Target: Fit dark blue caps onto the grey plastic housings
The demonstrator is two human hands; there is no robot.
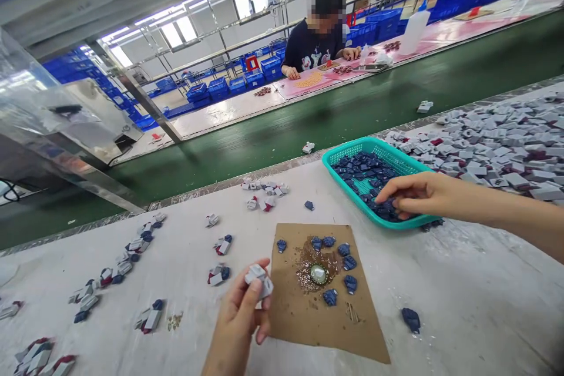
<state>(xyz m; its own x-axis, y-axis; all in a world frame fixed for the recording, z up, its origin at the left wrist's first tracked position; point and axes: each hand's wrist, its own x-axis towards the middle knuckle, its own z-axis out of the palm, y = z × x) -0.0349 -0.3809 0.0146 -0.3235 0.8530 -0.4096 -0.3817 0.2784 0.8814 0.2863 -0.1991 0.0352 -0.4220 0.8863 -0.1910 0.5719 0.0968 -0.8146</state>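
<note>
While the head camera looks down on a pale grey worktable, the left hand sits low in the middle, thumb and fingers pinched around a small white-grey plastic block part held just above the table's surface, at the left edge of a brown cardboard square. On that cardboard lies a shiny round glue blob in a dark stain, ringed by several small dark blue plastic pieces. The right hand reaches in from the right into a teal plastic mesh basket, its fingers curled together down on the heap of dark blue parts inside; whether they actually grip one I cannot tell. Behind the basket, to the right, spreads a large pile of grey-white block parts. To the left, assembled white, blue and red pieces lie scattered in a loose line across the table. One loose dark blue piece rests on the table right of the cardboard. Beyond the table runs a green conveyor belt, and on its far side a person in a dark shirt sits at a pink mat, with blue plastic crates stacked behind.
</note>
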